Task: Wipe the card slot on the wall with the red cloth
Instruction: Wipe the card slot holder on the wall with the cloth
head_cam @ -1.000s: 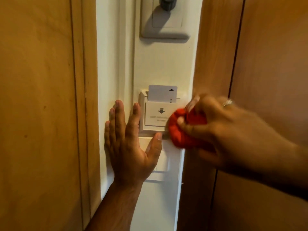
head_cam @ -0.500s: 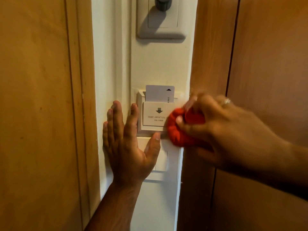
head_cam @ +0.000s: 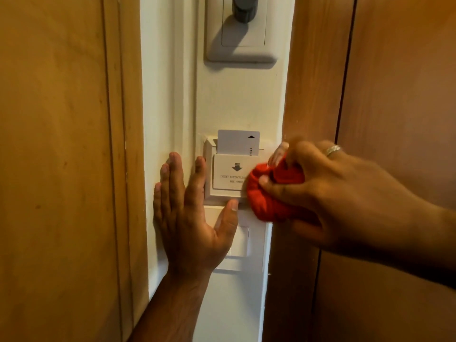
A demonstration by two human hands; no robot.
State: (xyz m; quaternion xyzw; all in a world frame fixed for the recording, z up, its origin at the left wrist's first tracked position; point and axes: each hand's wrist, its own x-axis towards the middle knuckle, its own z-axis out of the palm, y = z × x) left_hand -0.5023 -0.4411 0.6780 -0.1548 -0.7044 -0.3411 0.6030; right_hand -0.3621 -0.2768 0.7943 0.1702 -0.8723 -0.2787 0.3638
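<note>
The white card slot (head_cam: 228, 175) is mounted on a narrow white wall strip, with a white key card (head_cam: 238, 141) standing in its top. My right hand (head_cam: 328, 193) is shut on the bunched red cloth (head_cam: 265, 196), which presses against the slot's right and lower right edge and hides that side. My left hand (head_cam: 190, 213) lies flat and open on the wall to the left of the slot, its thumb tip touching the slot's bottom edge.
A white switch plate with a dark knob (head_cam: 243, 28) sits higher on the wall. Another white switch plate (head_cam: 243, 240) lies just below the slot. Wooden panels flank the strip on the left (head_cam: 61, 169) and right (head_cam: 382, 95).
The red cloth and my right hand have stayed at the slot's right edge with only slight shifting. My left hand keeps its place on the wall.
</note>
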